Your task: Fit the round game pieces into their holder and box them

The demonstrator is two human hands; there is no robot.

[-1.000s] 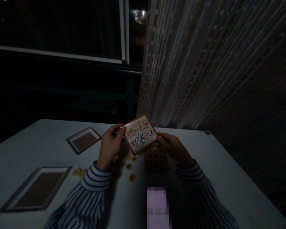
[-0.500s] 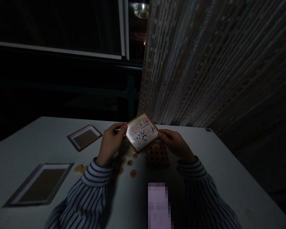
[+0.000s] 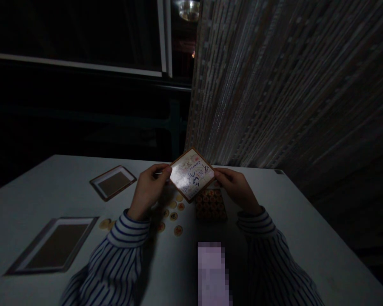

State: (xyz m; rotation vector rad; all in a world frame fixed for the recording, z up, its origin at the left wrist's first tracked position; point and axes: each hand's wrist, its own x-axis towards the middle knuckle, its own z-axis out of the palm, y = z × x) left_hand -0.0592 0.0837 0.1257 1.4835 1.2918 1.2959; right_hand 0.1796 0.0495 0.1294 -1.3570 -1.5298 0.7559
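Note:
Between my two hands, above the table, is a Chinese chess box lid [image 3: 191,174] with a brown edge and dark lettering on a pale, glossy face. It is turned cornerwise. My left hand [image 3: 149,187] pinches its left corner between thumb and fingers, and my right hand [image 3: 238,189] grips the right corner. Below the lid stands a block of round chess pieces [image 3: 210,206] packed in rows; its far part is hidden by the lid. Loose chess pieces [image 3: 173,216] lie on the table beside my left hand, some partly covered by my wrist.
On the white table [image 3: 293,238], a framed rectangular panel [image 3: 55,246] lies at the near left and a smaller framed panel [image 3: 114,183] behind it. Several loose pieces [image 3: 104,224] are near my left sleeve. A pixelated pink patch [image 3: 213,274] covers the near middle. A strand curtain [image 3: 258,85] hangs behind.
Both hands keep hold of the lid, which has risen slightly and tilted, so glare now covers more of its face. The pieces and panels stay where they were.

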